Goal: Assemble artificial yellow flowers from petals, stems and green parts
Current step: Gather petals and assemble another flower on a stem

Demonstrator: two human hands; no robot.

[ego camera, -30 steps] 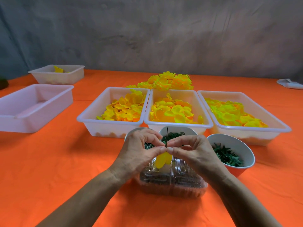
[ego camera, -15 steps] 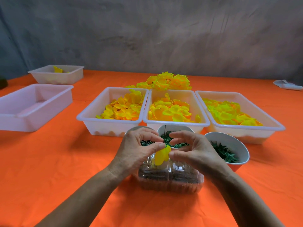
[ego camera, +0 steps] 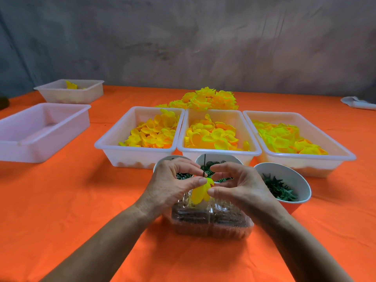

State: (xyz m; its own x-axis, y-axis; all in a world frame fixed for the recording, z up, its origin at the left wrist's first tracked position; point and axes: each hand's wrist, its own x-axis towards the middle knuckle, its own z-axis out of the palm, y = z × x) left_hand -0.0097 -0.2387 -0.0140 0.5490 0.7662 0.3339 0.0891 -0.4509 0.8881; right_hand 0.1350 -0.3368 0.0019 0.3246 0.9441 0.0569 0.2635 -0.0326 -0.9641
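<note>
A: Both hands are up over the clear plastic clamshell box on the orange tablecloth. The left hand has thumb and forefinger curled in, pinching the folded yellow fabric petals at their top.

B: And the right hand?

A: Just beside it, fingers curled. Its thumb tip touches the petals' right edge; the forefinger arches above, close to the thin dark wire stem. Whether that finger actually touches the stem, I cannot tell.

B: Where does the flower sit between them?

A: Right in the gap between the two thumbs. The stem rises straight out of the pinch, long axis upright, its free tip pointing away from the person, toward the middle white plastic tray of yellow petals. The petals hang the other way, drooping down toward the clamshell.

B: What is past the fingers?

A: Three white bowls holding dark green plastic parts: one behind the left knuckles, one straight beyond the stem, one off the right hand's far side. Beyond them, two more petal trays flank the middle one, to the left and to the right. A heap of finished yellow flowers lies behind.
</note>
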